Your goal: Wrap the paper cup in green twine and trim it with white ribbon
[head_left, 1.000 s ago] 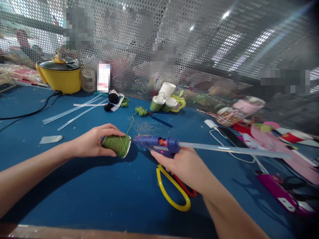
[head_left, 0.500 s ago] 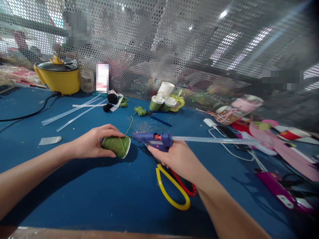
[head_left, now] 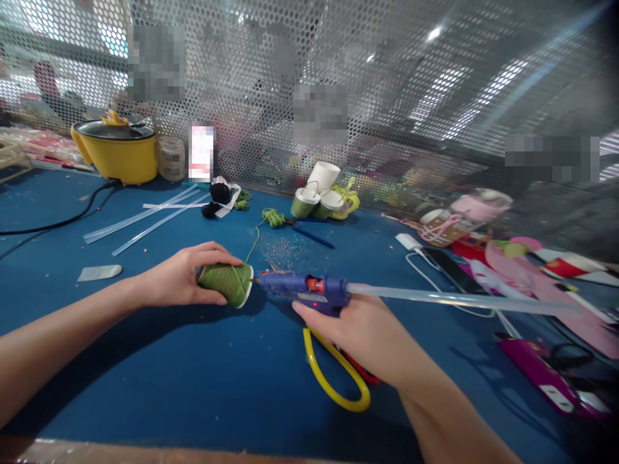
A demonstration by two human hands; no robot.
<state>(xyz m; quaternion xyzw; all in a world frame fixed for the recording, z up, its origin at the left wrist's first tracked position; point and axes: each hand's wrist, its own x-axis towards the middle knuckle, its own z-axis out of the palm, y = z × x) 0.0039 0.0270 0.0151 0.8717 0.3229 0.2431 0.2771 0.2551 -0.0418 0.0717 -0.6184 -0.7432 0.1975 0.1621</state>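
Observation:
My left hand (head_left: 186,277) grips a small paper cup wound with green yarn (head_left: 223,282), lying on its side with its white rim to the right. A strand of green yarn (head_left: 253,243) runs from it to a loose green bundle (head_left: 273,218) farther back. In my right hand (head_left: 360,322) is a blue glue gun (head_left: 304,290), its nozzle at the cup's rim. A long clear glue stick (head_left: 435,297) sticks out of its back, and a small red light glows on its side. Scissors with a yellow and a red handle (head_left: 333,380) lie partly hidden under my right hand.
Behind stand green-wrapped cups (head_left: 304,203), blue-handled pliers (head_left: 312,236), black yarn (head_left: 220,193), clear glue sticks (head_left: 155,222) and a yellow electric pot (head_left: 123,158). To the right lie a phone (head_left: 449,269), pink felt (head_left: 536,283) and a purple power strip (head_left: 536,374). A perforated metal screen (head_left: 251,129) closes the back.
The glue gun has moved slightly down and toward me, its rear end dropping, and the nozzle now meets the cup's rim lower down. My left hand keeps the cup nearly still.

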